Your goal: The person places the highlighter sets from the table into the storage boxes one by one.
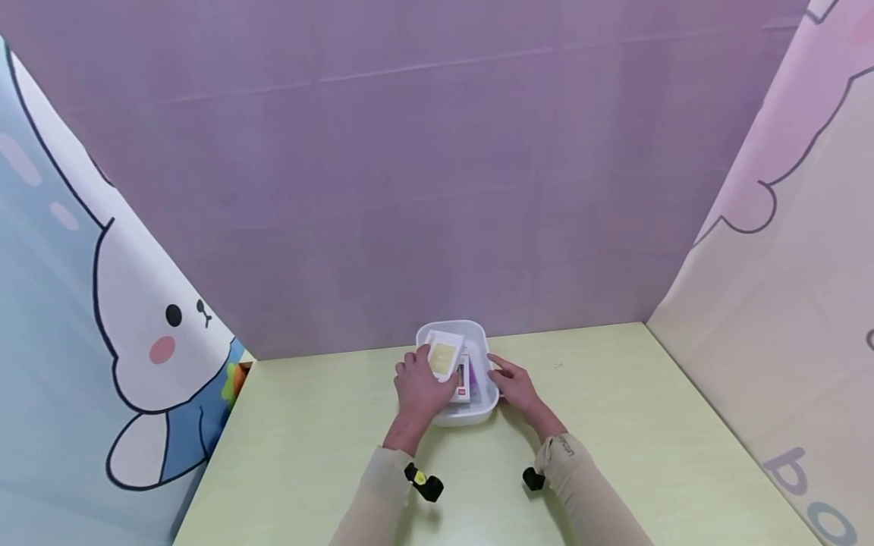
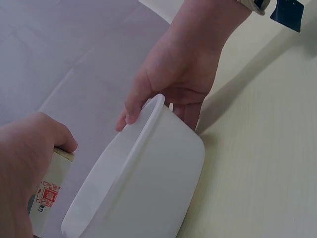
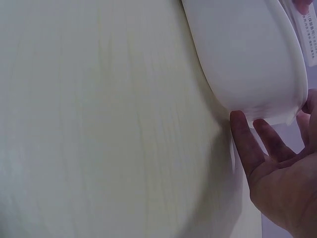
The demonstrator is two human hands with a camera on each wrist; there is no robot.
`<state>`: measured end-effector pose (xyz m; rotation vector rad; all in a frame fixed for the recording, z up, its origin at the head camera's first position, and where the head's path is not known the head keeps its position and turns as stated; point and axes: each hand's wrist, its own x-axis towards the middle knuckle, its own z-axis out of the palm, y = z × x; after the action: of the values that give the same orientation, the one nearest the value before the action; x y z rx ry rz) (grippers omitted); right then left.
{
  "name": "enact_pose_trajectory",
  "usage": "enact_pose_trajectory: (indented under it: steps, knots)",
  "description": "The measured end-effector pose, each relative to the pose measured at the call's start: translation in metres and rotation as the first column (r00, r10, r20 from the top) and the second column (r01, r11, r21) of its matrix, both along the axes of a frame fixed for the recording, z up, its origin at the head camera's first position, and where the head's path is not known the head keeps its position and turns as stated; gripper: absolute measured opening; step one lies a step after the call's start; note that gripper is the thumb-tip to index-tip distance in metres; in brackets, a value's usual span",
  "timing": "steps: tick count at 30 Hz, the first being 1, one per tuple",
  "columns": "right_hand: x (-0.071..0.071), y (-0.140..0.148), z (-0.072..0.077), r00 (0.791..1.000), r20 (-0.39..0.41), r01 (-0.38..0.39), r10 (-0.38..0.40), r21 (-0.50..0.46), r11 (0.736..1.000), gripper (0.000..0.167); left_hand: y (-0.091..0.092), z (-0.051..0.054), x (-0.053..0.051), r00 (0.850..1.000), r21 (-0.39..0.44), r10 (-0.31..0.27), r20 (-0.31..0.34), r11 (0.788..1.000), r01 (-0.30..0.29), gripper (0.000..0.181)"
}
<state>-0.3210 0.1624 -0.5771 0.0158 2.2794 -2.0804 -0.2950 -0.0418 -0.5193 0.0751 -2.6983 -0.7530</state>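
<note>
A white plastic basin (image 1: 490, 402) stands on the table near the back wall. Over its left part, my left hand (image 1: 421, 385) grips a small white box with a pale yellow panel (image 1: 444, 359), thumb on one side and fingers on the other. In the left wrist view a box with red print (image 2: 48, 193) shows beside that hand. Below the held box, another white box with a red mark (image 1: 463, 393) and something purple (image 1: 473, 377) show inside the basin. My right hand (image 1: 517, 385) holds the basin's right rim, thumb over the edge and fingers against the outer wall.
The pale wood-look table (image 1: 601, 425) extends on both sides of the basin. A purple cloth wall (image 1: 437, 189) rises close behind it. Printed cloth panels stand at the left (image 1: 157, 334) and right (image 1: 785, 303).
</note>
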Motion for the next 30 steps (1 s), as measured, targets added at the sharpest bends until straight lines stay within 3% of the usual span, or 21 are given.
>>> enact_pose_trajectory:
  steps: [8,16,23,30]
  knots:
    - [0.000,0.003,-0.001,1.000,0.001,-0.032,0.032,-0.049,0.998,0.047,0.005,0.001,0.002,0.999,0.014,-0.028,-0.033,0.999,0.029,0.079]
    - [0.006,0.000,0.001,1.000,-0.002,0.014,-0.014,-0.018,1.000,0.045,0.009,0.005,0.005,0.998,-0.008,-0.040,-0.047,0.999,0.040,0.080]
    - [0.012,-0.003,0.003,1.000,0.006,0.003,-0.002,-0.010,1.000,0.046,0.011,0.005,0.008,0.997,-0.016,-0.064,-0.032,0.998,0.064,0.081]
    - [0.025,-0.002,0.025,0.997,-0.011,-0.071,0.071,-0.031,0.997,0.048,0.012,0.006,0.009,0.997,-0.015,-0.071,-0.028,0.997,0.071,0.085]
